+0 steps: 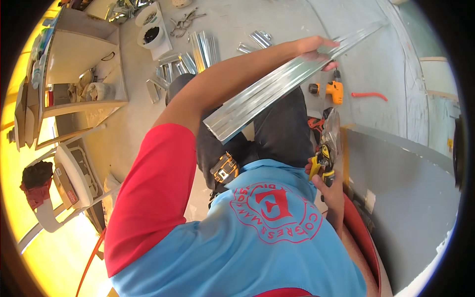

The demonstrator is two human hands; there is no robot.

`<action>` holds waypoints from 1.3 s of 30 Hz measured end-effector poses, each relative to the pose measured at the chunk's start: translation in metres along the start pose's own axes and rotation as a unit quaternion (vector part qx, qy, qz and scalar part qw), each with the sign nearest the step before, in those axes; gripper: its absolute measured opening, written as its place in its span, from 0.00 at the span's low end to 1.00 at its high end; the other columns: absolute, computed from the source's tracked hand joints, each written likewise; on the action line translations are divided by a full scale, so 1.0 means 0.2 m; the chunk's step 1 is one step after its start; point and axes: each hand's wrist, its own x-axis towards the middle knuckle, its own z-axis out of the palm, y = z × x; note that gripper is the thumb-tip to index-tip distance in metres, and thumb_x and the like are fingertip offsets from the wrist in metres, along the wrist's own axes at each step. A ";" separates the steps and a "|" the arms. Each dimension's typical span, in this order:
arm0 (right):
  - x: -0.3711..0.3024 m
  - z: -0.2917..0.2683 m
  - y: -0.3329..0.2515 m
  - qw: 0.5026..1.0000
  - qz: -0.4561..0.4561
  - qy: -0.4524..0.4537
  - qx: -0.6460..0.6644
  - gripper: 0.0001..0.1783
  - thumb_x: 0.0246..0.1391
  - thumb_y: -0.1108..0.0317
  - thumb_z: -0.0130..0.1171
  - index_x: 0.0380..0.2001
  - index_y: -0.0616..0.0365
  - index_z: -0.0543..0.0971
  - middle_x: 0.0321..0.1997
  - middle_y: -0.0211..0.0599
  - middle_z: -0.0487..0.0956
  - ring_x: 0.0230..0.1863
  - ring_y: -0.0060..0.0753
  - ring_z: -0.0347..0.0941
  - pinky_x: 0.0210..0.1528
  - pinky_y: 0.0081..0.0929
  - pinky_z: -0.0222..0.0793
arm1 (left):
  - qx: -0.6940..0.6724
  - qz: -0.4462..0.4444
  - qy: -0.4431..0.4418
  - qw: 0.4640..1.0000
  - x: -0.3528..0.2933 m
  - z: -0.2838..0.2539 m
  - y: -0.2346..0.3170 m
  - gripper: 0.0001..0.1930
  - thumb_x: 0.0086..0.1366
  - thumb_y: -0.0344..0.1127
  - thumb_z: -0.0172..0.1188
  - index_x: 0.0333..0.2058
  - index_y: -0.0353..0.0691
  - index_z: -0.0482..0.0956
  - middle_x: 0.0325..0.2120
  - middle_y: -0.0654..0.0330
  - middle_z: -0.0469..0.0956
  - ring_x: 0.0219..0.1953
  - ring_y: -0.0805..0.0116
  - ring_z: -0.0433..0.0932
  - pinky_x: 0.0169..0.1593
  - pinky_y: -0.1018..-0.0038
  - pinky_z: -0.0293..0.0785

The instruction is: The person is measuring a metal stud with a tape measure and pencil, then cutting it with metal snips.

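Left fingers [328, 43] grip metal channel [267, 94]; tub [150, 46] apparently holds dark bits [151, 34].

Silver, lengthwise-striped metal strip [267, 96]; yellow-and-black snips [323, 159]; orange-black drill [336, 92]; red tube [370, 95].

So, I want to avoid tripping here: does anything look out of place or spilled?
Yes, mildly: metal pieces lie strewn at odd angles on the floor, not neatly stacked. A drill and a red strip also lie loose there, near the left hand in the picture. I see no clear spill.
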 end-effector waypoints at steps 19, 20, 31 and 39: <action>-0.25 0.01 -0.14 0.987 0.010 -0.093 -0.134 0.35 0.53 0.55 0.74 0.59 0.65 0.77 0.52 0.39 0.82 0.56 0.33 0.76 0.64 0.34 0.67 | -0.049 -0.013 -0.101 0.994 -0.68 0.40 -0.35 0.15 0.69 0.35 0.69 0.49 0.39 0.75 0.28 0.66 0.74 0.23 0.79 0.72 0.27 0.78 0.72; -0.28 0.00 -0.14 0.988 0.006 -0.073 -0.136 0.35 0.53 0.55 0.74 0.59 0.65 0.77 0.52 0.39 0.82 0.56 0.33 0.76 0.64 0.34 0.67 | -0.042 -0.022 -0.119 0.992 -0.63 0.44 -0.35 0.15 0.69 0.35 0.69 0.49 0.39 0.75 0.28 0.66 0.74 0.23 0.79 0.72 0.27 0.78 0.72; -0.34 -0.12 0.08 0.994 0.050 -0.052 -0.079 0.38 0.54 0.54 0.74 0.61 0.66 0.74 0.61 0.41 0.74 0.64 0.35 0.68 0.70 0.34 0.57 | -0.015 0.059 -0.117 0.991 -0.03 0.45 -0.33 0.22 0.72 0.38 0.66 0.57 0.36 0.67 0.31 0.65 0.72 0.26 0.79 0.70 0.30 0.80 0.73; -0.11 -0.25 0.02 0.988 0.026 -0.114 -0.106 0.39 0.55 0.59 0.73 0.64 0.67 0.71 0.60 0.40 0.73 0.64 0.32 0.67 0.69 0.31 0.57 | -0.108 0.035 -0.145 0.983 0.03 0.23 -0.35 0.21 0.75 0.40 0.61 0.56 0.31 0.68 0.32 0.64 0.72 0.26 0.80 0.70 0.28 0.82 0.74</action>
